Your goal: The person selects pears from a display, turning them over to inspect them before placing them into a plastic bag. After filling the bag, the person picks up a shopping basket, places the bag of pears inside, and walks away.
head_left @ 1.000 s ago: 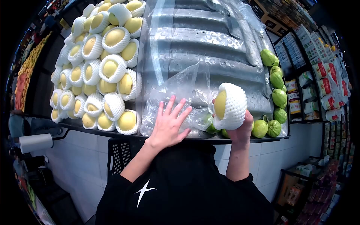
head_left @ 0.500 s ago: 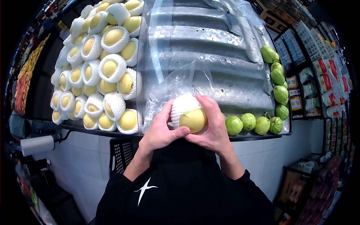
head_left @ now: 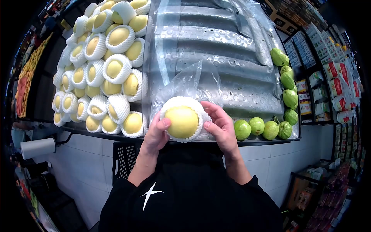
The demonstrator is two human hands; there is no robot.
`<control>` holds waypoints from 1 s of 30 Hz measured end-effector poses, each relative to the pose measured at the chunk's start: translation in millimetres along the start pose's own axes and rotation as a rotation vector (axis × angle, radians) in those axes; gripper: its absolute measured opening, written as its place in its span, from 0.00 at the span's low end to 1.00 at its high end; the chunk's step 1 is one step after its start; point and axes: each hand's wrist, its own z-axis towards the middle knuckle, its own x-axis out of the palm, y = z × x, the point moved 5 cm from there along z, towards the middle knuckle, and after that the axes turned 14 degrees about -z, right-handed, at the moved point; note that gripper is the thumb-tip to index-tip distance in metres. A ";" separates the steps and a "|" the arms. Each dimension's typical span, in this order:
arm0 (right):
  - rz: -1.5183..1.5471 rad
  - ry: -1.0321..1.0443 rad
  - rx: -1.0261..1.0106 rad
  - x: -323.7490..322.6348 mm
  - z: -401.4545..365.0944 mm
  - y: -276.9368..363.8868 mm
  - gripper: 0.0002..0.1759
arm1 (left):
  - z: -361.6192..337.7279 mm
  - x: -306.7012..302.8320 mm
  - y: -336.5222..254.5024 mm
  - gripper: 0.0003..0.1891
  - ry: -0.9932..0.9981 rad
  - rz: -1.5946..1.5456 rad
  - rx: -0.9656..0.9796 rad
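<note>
A smooth, round yellow melon (head_left: 181,122) sits in a white foam net sleeve (head_left: 170,104), its bare yellow side facing up at me. My left hand (head_left: 155,133) grips it from the left, thumb pressed on the fruit and fingers mostly hidden beneath. On the other side, my right hand (head_left: 221,125) pinches the right edge of the foam sleeve between thumb and fingers. Both hands are over the front edge of the display, just above crumpled clear plastic film (head_left: 189,82).
Several foam-sleeved yellow melons (head_left: 114,69) are piled at the left. Green guavas (head_left: 256,126) line the front right and right edge of the ridged silver display liner (head_left: 232,77). A white roll (head_left: 38,148) hangs below the left edge, and a black perforated crate (head_left: 123,159) stands below the display.
The melon has turned, so more of its yellow side faces up, and has moved slightly left. My right hand has gone from cupping the fruit to pinching the sleeve's edge.
</note>
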 end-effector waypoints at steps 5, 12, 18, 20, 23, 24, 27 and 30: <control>-0.036 0.039 -0.086 4.9 -0.7 -4.4 0.43 | 2.5 12.7 -6.4 0.36 0.067 0.400 0.181; 0.248 0.049 -0.001 -3.5 4.3 -18.9 0.47 | -3.4 19.4 -11.8 0.31 -0.028 0.268 -0.044; 0.001 0.008 -0.065 6.7 0.6 -2.6 0.43 | -1.3 28.7 -10.3 0.39 0.078 0.562 0.259; -0.046 0.005 -0.065 6.4 -1.0 1.8 0.43 | 3.7 14.0 -11.1 0.44 0.051 0.467 0.163; 0.045 0.048 0.051 2.4 -1.3 1.3 0.47 | 2.8 11.4 -11.0 0.45 0.037 0.300 0.151; 0.046 0.049 0.050 0.0 -1.9 -1.0 0.47 | 1.9 11.3 -11.5 0.45 0.031 0.247 0.145; -0.270 0.103 -0.237 2.4 -7.1 12.4 0.55 | 0.9 6.2 -10.9 0.44 -0.022 0.193 0.086; -0.807 0.005 -0.457 9.6 -8.0 29.9 0.59 | 0.2 13.8 -10.9 0.43 -0.113 0.221 0.050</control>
